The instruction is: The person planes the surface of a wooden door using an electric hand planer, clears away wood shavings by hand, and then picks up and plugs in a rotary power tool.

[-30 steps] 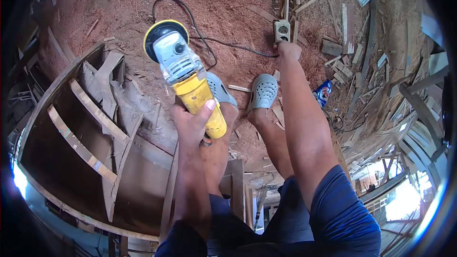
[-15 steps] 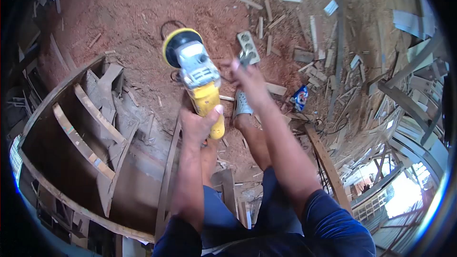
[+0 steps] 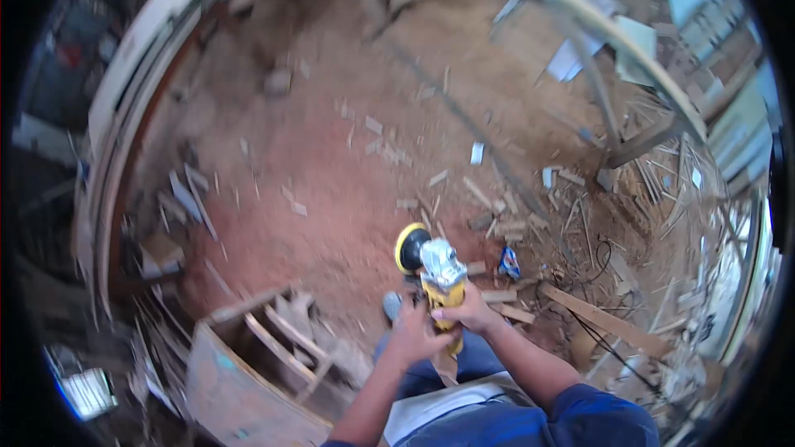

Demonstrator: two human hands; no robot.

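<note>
A yellow angle grinder [image 3: 445, 271] with a silver gear head and a round yellow-edged black pad is held close in front of my body, its pad up and to the left. My left hand [image 3: 414, 334] is closed on the lower left of its yellow body. From the other side my right hand [image 3: 470, 311] wraps around the same body, higher up. Some fingers are hidden behind the tool, and the picture is a little blurred.
A curved wooden frame piece [image 3: 286, 348] stands at lower left. Wood scraps and sawdust litter the floor. A blue packet [image 3: 509, 262] and a long plank [image 3: 609, 321] lie to the right. A large curved frame [image 3: 609, 26] arches across the upper right.
My right hand has moved from near the power strip onto the grinder, which both hands now hold. The view has tilted up and turned, and the grinder sits lower in it.
</note>
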